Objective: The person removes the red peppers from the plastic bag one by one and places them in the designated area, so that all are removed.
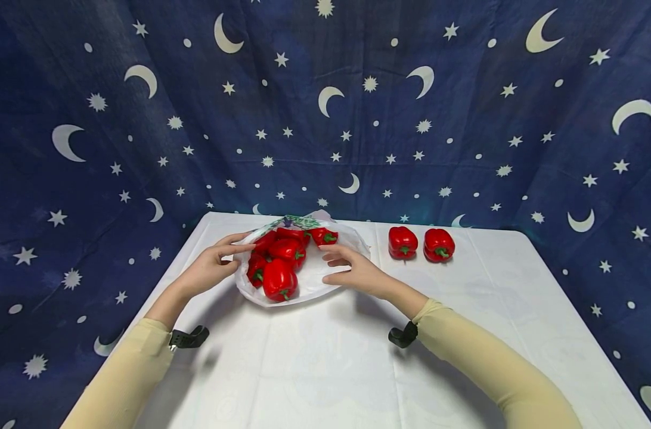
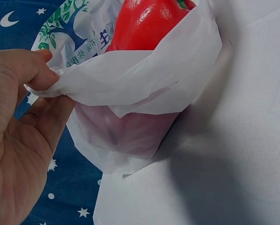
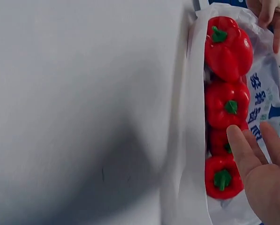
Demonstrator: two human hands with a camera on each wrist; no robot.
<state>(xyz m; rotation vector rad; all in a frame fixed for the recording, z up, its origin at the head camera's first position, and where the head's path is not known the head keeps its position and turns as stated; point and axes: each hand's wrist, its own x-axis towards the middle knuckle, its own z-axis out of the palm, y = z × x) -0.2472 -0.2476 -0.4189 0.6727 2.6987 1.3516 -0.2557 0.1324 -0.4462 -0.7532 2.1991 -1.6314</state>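
Observation:
A white plastic bag point(image 1: 316, 279) with green and blue print lies with its mouth open toward me, several red bell peppers point(image 1: 279, 277) with green stems inside it. At its left edge, my left hand point(image 1: 210, 268) pinches the rim between thumb and fingers, as the left wrist view shows up close. My right hand point(image 1: 360, 274) hovers at the right part of the bag's mouth, fingers spread and holding nothing. In the right wrist view its fingers point(image 3: 245, 152) pass in front of the row of peppers; whether they touch the bag I cannot tell.
Two more red bell peppers, a left one point(image 1: 403, 242) and a right one point(image 1: 439, 245), stand on the white-covered table point(image 1: 325, 369) to the right of the bag. A dark blue curtain point(image 1: 304, 89) with moons and stars hangs behind the table and at its sides.

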